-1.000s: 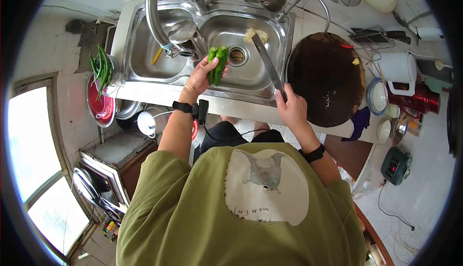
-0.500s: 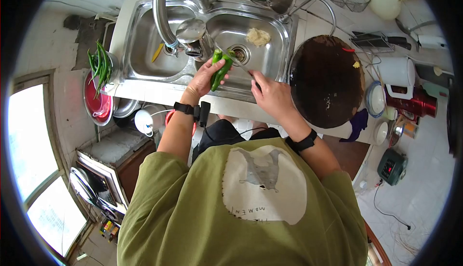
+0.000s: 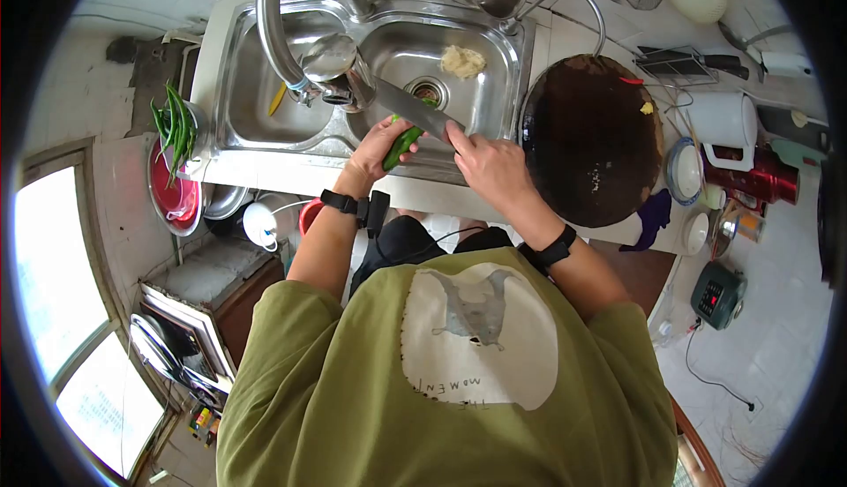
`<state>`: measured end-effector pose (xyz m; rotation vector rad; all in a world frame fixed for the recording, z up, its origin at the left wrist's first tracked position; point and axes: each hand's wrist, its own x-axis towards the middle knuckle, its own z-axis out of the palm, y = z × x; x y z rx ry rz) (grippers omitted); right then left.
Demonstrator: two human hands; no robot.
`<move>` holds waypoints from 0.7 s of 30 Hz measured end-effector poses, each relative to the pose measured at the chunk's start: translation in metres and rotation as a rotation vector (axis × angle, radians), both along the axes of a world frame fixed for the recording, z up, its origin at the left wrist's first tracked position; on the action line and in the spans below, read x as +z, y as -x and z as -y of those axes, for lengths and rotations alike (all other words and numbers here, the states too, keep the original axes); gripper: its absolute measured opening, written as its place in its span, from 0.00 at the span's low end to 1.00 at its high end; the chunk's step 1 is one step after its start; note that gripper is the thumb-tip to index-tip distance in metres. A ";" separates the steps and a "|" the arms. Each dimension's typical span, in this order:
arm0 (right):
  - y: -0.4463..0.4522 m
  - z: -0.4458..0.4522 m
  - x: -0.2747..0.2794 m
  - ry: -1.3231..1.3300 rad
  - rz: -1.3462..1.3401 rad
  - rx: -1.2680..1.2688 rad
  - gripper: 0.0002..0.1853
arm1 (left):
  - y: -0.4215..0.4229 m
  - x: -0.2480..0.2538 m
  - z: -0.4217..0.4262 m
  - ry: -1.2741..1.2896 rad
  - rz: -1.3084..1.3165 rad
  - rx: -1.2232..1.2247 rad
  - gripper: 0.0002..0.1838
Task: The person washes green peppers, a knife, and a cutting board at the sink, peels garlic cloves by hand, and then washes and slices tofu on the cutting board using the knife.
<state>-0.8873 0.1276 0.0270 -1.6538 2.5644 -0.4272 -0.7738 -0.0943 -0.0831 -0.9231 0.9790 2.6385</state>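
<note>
Green peppers and knife held over sink

The green peppers are pinched between thumb and fingers of the left hand, above the sink's front edge; the knife is gripped in the closed right hand, its blade held across their upper end

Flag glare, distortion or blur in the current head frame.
Head view: window glass blown out to white; bright glints on the steel sink; fisheye warping, black rounded border; chopping board dark, little surface detail; knife outline readable, slight blur can't be ruled out.
</note>
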 end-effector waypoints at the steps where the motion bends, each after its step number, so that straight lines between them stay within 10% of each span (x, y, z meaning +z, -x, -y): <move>1: 0.000 -0.001 -0.002 -0.006 -0.011 0.007 0.22 | -0.001 0.000 -0.001 0.000 0.000 -0.002 0.09; 21: -0.009 0.031 0.010 0.137 0.316 -0.154 0.16 | -0.008 0.028 0.007 0.304 -0.018 0.116 0.24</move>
